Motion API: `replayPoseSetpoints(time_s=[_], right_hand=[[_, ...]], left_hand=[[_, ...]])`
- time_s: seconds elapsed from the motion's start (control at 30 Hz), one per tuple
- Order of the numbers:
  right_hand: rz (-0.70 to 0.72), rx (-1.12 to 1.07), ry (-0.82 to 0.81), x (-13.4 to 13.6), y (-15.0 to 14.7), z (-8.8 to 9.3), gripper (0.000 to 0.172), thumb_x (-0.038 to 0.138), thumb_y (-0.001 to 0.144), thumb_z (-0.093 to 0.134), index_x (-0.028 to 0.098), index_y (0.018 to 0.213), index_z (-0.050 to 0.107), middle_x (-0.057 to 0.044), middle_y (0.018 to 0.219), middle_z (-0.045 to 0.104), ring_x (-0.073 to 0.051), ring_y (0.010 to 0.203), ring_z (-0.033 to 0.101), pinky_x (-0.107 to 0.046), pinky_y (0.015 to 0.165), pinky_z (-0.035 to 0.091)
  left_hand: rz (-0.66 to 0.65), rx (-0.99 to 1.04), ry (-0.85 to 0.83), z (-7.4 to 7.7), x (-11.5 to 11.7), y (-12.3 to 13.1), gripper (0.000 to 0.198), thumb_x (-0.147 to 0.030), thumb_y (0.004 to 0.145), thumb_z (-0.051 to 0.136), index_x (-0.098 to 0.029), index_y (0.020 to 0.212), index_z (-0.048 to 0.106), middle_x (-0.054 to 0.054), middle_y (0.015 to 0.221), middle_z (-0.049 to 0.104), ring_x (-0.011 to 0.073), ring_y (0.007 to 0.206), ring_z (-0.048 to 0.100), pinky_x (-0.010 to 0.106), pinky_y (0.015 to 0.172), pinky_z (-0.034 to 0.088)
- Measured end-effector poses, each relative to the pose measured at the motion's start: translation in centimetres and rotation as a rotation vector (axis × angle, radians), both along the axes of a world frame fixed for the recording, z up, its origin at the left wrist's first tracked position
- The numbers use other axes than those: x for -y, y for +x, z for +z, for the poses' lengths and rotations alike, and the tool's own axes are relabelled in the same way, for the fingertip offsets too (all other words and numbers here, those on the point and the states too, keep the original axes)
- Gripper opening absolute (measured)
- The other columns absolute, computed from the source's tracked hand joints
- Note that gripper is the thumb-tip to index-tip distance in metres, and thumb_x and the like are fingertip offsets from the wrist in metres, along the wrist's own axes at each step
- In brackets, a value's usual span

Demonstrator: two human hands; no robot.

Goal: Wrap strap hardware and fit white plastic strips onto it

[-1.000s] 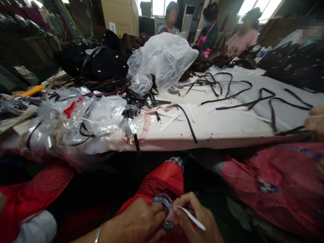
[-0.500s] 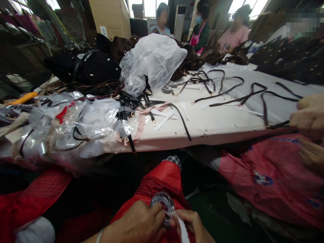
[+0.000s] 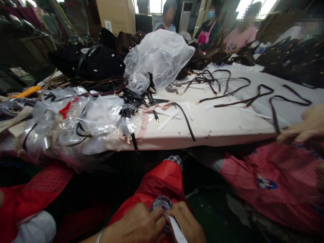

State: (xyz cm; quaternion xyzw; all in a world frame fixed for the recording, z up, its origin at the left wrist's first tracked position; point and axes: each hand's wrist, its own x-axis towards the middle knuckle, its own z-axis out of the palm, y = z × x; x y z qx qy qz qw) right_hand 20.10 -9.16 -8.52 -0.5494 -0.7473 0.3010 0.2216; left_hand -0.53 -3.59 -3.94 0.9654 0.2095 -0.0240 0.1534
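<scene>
Low in the view, over my red-clad lap, lies a small ring-shaped coil (image 3: 162,201) that looks wrapped in clear plastic. My left hand (image 3: 141,221) is closed with thumb and forefinger pinched at the near side of the coil. My right hand (image 3: 186,219) is closed beside it, fingertips touching the left ones, with a white strip (image 3: 176,229) running out from under its fingers toward me. Both hands cover much of the coil's near side. Similar white strips (image 3: 167,122) lie on the table (image 3: 215,133) beyond.
Clear plastic bags (image 3: 98,116) and black straps with clasps crowd the table's left side. Dark straps (image 3: 235,104) lie to the right; bags and a large plastic sack (image 3: 164,54) stand behind. At right is a co-worker's hand (image 3: 301,130). Other people are across the table.
My right hand has turned over the coil and closed in against my left fingers, and the white strip has shifted with it. The co-worker's hand has opened out and moved slightly left.
</scene>
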Motion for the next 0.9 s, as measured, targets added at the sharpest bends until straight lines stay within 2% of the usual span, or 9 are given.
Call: replayPoseSetpoints(time_s=[0.1, 0.2, 0.33, 0.43, 0.63, 0.73, 0.9], right_hand=[[0.094, 0.068, -0.078, -0.5, -0.2, 0.1, 0.034, 0.004, 0.08, 0.051, 0.024, 0.101, 0.067, -0.005, 0.093, 0.066, -0.016, 0.082, 0.068, -0.02, 0.072, 0.056], [0.177, 0.07, -0.156, -0.8, -0.2, 0.7, 0.04, 0.004, 0.083, 0.049, 0.024, 0.113, 0.065, -0.006, 0.102, 0.066, -0.016, 0.088, 0.07, -0.021, 0.075, 0.058], [0.178, 0.035, -0.1, -1.2, -0.2, 1.2, 0.032, 0.008, 0.088, 0.044, 0.02, 0.109, 0.064, -0.008, 0.098, 0.067, -0.019, 0.088, 0.069, -0.027, 0.078, 0.059], [0.174, 0.017, -0.066, -1.3, -0.2, 1.3, 0.031, 0.006, 0.09, 0.037, 0.02, 0.101, 0.063, -0.007, 0.093, 0.066, -0.019, 0.085, 0.068, -0.027, 0.076, 0.058], [0.152, 0.097, -0.157, -1.6, 0.5, 1.2, 0.038, 0.0, 0.082, 0.037, 0.021, 0.102, 0.063, -0.008, 0.1, 0.065, -0.02, 0.088, 0.068, -0.027, 0.075, 0.057], [0.16, 0.092, -0.166, -1.9, 0.8, 0.7, 0.039, 0.001, 0.083, 0.038, 0.024, 0.103, 0.063, -0.006, 0.101, 0.064, -0.019, 0.09, 0.067, -0.026, 0.075, 0.056], [0.126, 0.027, -0.089, -2.0, 0.9, -0.5, 0.039, -0.001, 0.081, 0.039, 0.026, 0.098, 0.062, -0.002, 0.095, 0.065, -0.013, 0.085, 0.067, -0.018, 0.079, 0.053]], left_hand=[[-0.008, -0.024, -0.047, -0.3, 0.1, -0.3, 0.011, -0.028, 0.1, 0.048, -0.02, 0.096, 0.054, 0.001, 0.09, 0.066, 0.0205, 0.076, 0.064, 0.037, 0.041, 0.033], [0.035, -0.035, -0.085, -1.1, 0.6, -0.8, 0.012, -0.029, 0.098, 0.052, -0.018, 0.103, 0.054, 0.004, 0.097, 0.067, 0.0206, 0.074, 0.065, 0.036, 0.043, 0.037], [0.047, -0.03, -0.087, -1.9, 0.9, -1.0, 0.017, -0.032, 0.1, 0.049, -0.018, 0.109, 0.053, 0.004, 0.099, 0.067, 0.0211, 0.074, 0.066, 0.035, 0.045, 0.04], [0.03, -0.023, -0.069, -1.4, 0.6, -0.7, 0.02, -0.034, 0.103, 0.043, -0.018, 0.11, 0.052, 0.003, 0.098, 0.067, 0.0217, 0.077, 0.065, 0.035, 0.044, 0.039], [0.034, 0.012, -0.076, -0.7, -0.2, -0.3, 0.012, -0.029, 0.099, 0.051, -0.018, 0.104, 0.053, 0.003, 0.096, 0.067, 0.0215, 0.079, 0.066, 0.034, 0.043, 0.042], [0.033, 0.029, -0.055, -1.5, -0.2, -0.3, 0.013, -0.029, 0.096, 0.057, -0.018, 0.101, 0.054, 0.003, 0.095, 0.068, 0.0215, 0.076, 0.067, 0.033, 0.042, 0.042], [0.09, 0.065, 0.029, -3.3, 0.1, -0.4, 0.026, -0.033, 0.087, 0.07, -0.018, 0.101, 0.055, 0.005, 0.1, 0.069, 0.0201, 0.06, 0.066, 0.032, 0.037, 0.04]])
